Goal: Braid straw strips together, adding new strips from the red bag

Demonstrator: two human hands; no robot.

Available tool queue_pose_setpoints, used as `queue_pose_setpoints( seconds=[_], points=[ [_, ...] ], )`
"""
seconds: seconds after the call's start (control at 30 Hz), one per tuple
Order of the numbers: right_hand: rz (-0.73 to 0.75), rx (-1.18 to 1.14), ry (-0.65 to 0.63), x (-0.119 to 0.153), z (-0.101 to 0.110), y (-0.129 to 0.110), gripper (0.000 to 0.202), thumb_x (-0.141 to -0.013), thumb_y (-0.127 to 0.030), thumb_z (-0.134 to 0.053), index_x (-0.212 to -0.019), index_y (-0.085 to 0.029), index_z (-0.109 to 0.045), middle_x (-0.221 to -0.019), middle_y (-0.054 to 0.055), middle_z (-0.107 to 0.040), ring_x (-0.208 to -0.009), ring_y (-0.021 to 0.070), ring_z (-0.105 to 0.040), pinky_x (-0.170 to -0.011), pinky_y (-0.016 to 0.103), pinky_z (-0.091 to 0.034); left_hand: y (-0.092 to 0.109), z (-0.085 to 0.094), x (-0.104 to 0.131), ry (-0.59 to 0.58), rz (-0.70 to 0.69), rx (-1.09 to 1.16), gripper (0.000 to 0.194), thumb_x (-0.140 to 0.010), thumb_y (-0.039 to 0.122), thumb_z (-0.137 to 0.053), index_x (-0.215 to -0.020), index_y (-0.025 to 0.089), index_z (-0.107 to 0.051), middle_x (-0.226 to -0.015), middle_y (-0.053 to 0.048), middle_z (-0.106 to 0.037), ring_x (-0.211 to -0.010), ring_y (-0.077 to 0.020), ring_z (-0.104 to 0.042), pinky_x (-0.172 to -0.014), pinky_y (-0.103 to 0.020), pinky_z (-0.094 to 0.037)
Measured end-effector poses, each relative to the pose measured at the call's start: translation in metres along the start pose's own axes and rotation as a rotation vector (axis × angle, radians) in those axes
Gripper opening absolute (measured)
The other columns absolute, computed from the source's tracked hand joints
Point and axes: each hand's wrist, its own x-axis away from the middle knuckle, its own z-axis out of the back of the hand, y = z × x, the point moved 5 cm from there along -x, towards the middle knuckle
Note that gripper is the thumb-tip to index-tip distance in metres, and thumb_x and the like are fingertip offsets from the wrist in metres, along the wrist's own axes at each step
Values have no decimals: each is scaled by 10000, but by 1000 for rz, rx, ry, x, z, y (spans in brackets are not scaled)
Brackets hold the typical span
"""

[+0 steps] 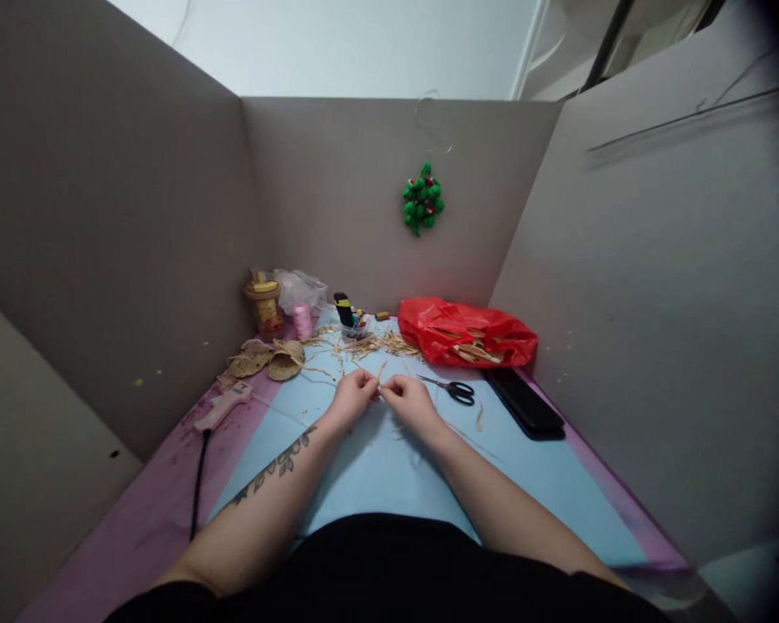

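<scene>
My left hand (356, 396) and my right hand (408, 400) meet over the middle of the light blue mat (376, 467). Both have their fingers pinched together on a thin straw-coloured strip (382, 370), whose end sticks up between them. The rest of the strip is too small to make out. Black-handled scissors (460, 392) lie just right of my right hand. Beyond the hands, loose straw-coloured strips (395, 343) are scattered on the mat.
A red plastic bag (441, 324) holding dry strips and a black case (525, 405) lie at the right. Woven pieces (286, 359), a pink thread spool (302, 321), a cup (266, 307) and a corded pink tool (224, 408) are at the left. Grey panels (363, 199) enclose three sides.
</scene>
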Motion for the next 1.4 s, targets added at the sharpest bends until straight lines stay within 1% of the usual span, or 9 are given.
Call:
queue_pose_setpoints(
  seconds=[0.13,0.33,0.53,0.7,0.83,0.9,1.07,1.23,1.4],
  points=[
    [207,330,-31,9,-9,-17,176,-758,-153,-450,-648,-187,-584,-681,34,-599,-662,151,-505,-653,254,-354,-7,-3,1,-12,137,225,168,-593,251,-607,-590,144,-478,-461,49,-494,-428,-64,-447,-460,-185,-360],
    [251,639,-92,14,-26,-23,256,-846,-162,-382,-827,-158,-637,-819,125,-641,-756,204,-542,-703,296,-363,-15,0,0,43,189,339,225,-531,284,-659,-618,132,-519,-487,36,-513,-454,-70,-470,-471,-196,-379],
    [206,370,-79,15,-19,-23,187,-804,-317,-516,-869,-208,-652,-846,88,-661,-783,205,-552,-731,299,-370,-17,6,-8,71,137,315,252,-533,333,-661,-594,134,-519,-485,26,-520,-435,-67,-451,-446,-193,-342],
    [49,7,107,-1,8,-7,178,-731,-358,-567,-688,-195,-626,-702,45,-633,-689,175,-542,-666,287,-386,-2,0,-1,-29,129,340,233,-576,316,-656,-604,136,-511,-504,21,-536,-447,-65,-469,-458,-181,-341],
    [-200,-363,-13,-7,-2,9,263,-632,-400,-633,-730,-172,-549,-617,21,-610,-553,139,-527,-524,246,-373,8,-11,5,-145,73,332,222,-610,315,-637,-631,131,-515,-505,27,-538,-445,-63,-466,-473,-181,-349],
    [-269,-471,-48,-6,-9,12,278,-598,-388,-651,-722,-172,-528,-549,-5,-581,-471,110,-483,-467,224,-340,7,-11,4,-130,34,261,200,-639,310,-607,-647,134,-513,-488,35,-525,-438,-68,-461,-470,-183,-347],
    [-282,-412,27,-5,-7,16,163,-590,-295,-614,-638,-164,-531,-502,-31,-527,-420,78,-424,-435,209,-323,5,-3,1,10,-100,-42,102,-688,246,-518,-657,149,-523,-526,24,-546,-489,-94,-508,-498,-199,-375],
    [-269,-312,15,-8,-8,21,138,-635,-295,-556,-606,-167,-513,-460,-44,-474,-408,77,-398,-416,203,-291,5,-2,0,13,-165,-215,134,-725,264,-478,-686,156,-546,-574,6,-588,-521,-107,-536,-533,-214,-391],
    [-212,-161,-8,-12,-7,23,151,-676,-301,-507,-609,-166,-510,-476,-39,-472,-444,92,-414,-438,211,-288,6,-2,-2,-14,-165,-212,146,-724,272,-479,-673,152,-543,-562,11,-576,-506,-102,-517,-523,-212,-380]
  ],
)
